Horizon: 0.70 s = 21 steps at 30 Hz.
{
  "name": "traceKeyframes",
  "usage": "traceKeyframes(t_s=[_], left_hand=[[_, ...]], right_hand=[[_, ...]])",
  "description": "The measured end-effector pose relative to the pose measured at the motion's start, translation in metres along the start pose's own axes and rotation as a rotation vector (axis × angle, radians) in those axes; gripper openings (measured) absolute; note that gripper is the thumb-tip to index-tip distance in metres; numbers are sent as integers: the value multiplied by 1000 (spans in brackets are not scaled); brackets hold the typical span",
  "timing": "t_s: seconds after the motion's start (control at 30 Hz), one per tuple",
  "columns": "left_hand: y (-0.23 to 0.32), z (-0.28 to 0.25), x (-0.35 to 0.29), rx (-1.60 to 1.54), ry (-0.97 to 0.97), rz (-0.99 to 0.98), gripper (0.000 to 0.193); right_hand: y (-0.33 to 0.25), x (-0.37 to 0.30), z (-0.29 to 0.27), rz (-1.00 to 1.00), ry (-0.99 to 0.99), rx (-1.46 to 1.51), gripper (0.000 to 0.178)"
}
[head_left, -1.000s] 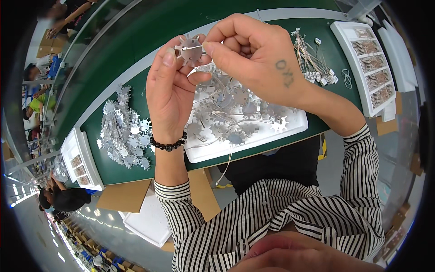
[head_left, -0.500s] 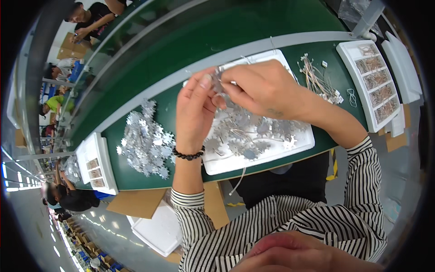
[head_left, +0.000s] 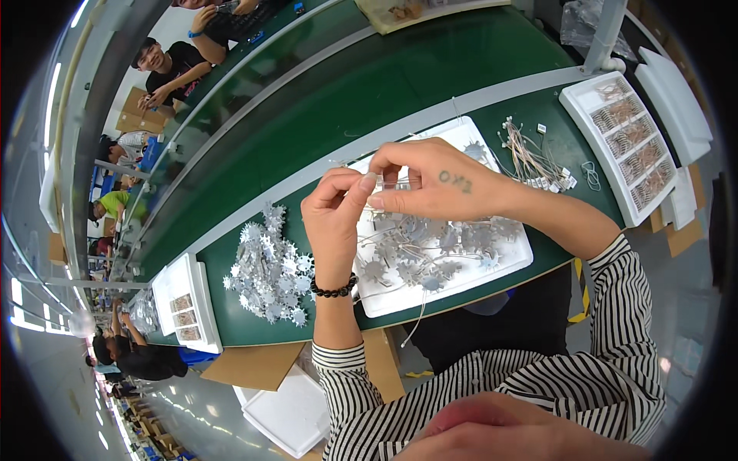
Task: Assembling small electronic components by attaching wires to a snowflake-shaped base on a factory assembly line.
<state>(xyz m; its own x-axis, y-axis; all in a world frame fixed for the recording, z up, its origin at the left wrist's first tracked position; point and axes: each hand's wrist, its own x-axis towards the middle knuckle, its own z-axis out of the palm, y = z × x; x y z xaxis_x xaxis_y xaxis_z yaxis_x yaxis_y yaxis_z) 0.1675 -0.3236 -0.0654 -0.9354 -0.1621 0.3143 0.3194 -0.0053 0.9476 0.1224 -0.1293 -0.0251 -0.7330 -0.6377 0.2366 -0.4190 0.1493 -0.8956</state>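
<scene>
Both hands meet just above the near-left part of the white tray [head_left: 513, 260], working a small clear part [head_left: 388, 185] between them. The left hand [head_left: 332, 223] has its thumb and forefinger pinched together on the part's left end; the right hand [head_left: 434, 184] has its fingertips closed on the right end, the other fingers curled over it. The part looks like one of the snowflake pieces with thin wire attached, though it is too small to tell exactly how it joins.

To do this well, it seems best to keep the pinch light and close to the joint, so the thin piece does not bend or snap, and to hold it over the tray, so anything dropped lands among the wired snowflakes [head_left: 419, 253] already lying there. The trailing wire [head_left: 419, 319] hangs over the tray's near edge and could snag a sleeve.

Left of the tray lies a snowflake pile [head_left: 269, 269]; right of it, a cable bundle [head_left: 530, 161] and a compartment box [head_left: 626, 146].
</scene>
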Motion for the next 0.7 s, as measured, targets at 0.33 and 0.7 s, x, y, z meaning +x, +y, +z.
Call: traceKeyframes(t_s=[0.33,0.7], left_hand=[[19,-34,6,355,313,-171,21],[7,-84,-134,1286,-82,-18,25]], right_hand=[[54,8,3,-278,-22,-662,31],[43,-97,-17,-278,620,-595,28]])
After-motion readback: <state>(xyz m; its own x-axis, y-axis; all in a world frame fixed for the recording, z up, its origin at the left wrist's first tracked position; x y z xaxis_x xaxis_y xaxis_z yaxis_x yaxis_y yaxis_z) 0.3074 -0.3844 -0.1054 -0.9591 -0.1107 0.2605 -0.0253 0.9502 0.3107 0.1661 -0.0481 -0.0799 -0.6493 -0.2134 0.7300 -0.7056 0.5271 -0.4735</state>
